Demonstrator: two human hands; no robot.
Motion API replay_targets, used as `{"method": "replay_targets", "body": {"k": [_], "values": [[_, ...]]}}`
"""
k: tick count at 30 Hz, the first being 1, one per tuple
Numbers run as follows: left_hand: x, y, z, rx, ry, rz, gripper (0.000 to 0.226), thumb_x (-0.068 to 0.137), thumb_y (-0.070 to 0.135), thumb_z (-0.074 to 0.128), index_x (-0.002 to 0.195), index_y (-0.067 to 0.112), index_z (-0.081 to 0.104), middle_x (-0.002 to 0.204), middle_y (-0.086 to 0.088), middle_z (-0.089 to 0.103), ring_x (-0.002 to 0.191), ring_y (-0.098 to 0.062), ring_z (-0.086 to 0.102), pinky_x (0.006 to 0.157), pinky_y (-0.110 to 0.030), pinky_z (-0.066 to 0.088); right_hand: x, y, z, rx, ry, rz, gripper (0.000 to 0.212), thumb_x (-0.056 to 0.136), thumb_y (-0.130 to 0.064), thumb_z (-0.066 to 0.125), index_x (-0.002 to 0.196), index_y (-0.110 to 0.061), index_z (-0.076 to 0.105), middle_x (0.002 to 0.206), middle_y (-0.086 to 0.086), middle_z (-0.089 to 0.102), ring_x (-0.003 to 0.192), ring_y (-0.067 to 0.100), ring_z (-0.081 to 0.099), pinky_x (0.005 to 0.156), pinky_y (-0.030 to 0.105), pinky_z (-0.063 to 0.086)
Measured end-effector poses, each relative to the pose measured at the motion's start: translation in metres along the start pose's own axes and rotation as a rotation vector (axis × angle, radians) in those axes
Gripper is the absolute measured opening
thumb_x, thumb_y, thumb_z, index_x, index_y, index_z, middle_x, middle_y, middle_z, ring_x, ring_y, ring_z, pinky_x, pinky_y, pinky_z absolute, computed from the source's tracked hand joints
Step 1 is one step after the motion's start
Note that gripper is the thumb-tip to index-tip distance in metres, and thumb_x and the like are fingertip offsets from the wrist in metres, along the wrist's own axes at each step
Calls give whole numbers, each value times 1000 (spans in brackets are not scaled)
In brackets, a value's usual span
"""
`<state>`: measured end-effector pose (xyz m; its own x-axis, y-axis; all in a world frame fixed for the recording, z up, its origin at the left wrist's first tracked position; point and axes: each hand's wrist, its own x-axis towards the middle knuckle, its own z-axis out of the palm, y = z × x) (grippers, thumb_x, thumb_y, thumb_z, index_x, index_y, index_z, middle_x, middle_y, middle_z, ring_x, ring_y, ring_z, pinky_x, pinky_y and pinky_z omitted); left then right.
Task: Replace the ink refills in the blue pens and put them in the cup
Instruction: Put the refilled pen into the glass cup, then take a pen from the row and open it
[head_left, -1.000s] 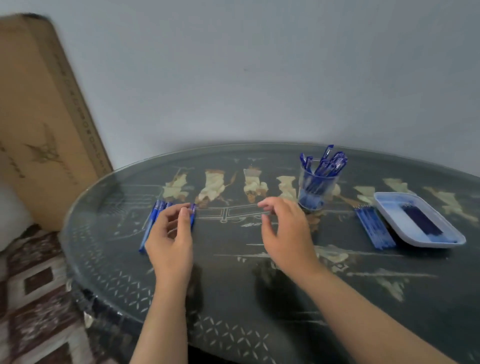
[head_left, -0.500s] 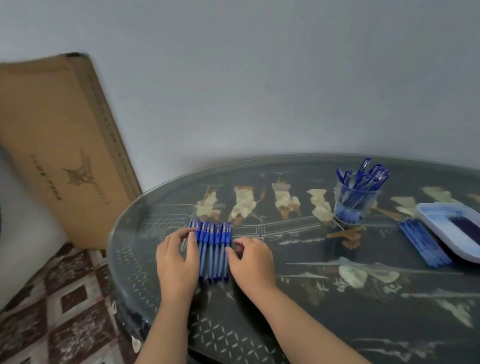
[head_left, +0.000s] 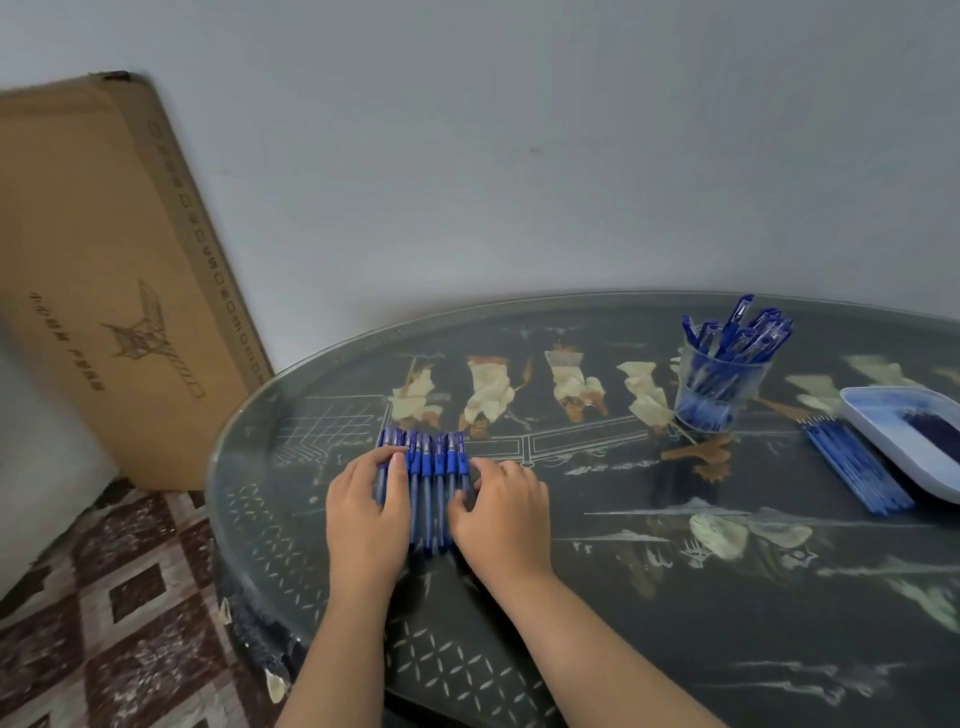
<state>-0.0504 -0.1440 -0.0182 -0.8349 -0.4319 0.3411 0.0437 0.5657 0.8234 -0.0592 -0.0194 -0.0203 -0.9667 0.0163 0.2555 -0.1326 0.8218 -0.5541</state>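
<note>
Several blue pens (head_left: 432, 470) lie side by side in a tight row on the glass table top, caps pointing away from me. My left hand (head_left: 366, 514) rests on the leftmost pens, its thumb and fingers laid along them. My right hand (head_left: 503, 512) touches the row's right side with its fingertips, and its fingers are bent. Neither hand lifts a pen. At the back right stands a clear cup (head_left: 719, 387) with several blue pens in it. A bundle of blue refills (head_left: 852, 470) lies to the right of the cup.
A white tray (head_left: 878, 421) holding dark refills sits at the far right, touching the refill bundle. The round table's edge (head_left: 221, 467) curves close to my left hand. A large cardboard box (head_left: 104, 270) leans on the wall to the left. Tiled floor lies below.
My right hand has moved left from near the cup to the right side of the pen row. Both hands now flank the pens, which are pressed into a tight row.
</note>
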Motion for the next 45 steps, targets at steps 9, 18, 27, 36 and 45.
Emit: {"method": "replay_targets", "body": {"k": [9,18,27,36,45], "values": [[0,1,1,74,-86,13,19,98,27,52,112,30,64,108,18,56,112,-6,44,93,-23,31,0,0,-1,101,38,51,43,93,-18,51,136,-15,52,114,2,59,109,19,53,100,30,39],[2,1,-2,74,-92,-35,22,98,29,52,115,28,65,117,9,61,116,-14,47,95,-31,39,-10,8,-19,261,201,12,42,94,-11,55,135,-16,57,104,-2,54,99,13,47,86,25,43],[-14,28,-6,216,16,46,23,94,14,59,116,11,66,117,-10,64,117,-29,51,100,-46,39,-44,116,-104,107,200,-108,37,94,-3,52,127,-17,64,100,-5,45,94,14,42,80,19,39],[-62,117,113,-77,-264,299,20,94,21,60,113,27,63,112,13,63,109,-7,56,96,-28,42,-32,201,-141,66,245,-81,42,88,6,54,117,-19,70,101,-1,52,93,22,45,82,33,44],[-73,139,187,-188,-321,140,10,96,21,59,96,24,68,90,9,70,81,3,60,69,-4,39,15,225,-150,90,132,-156,37,90,-6,50,116,-21,70,99,-3,57,97,20,48,91,38,41]]}}
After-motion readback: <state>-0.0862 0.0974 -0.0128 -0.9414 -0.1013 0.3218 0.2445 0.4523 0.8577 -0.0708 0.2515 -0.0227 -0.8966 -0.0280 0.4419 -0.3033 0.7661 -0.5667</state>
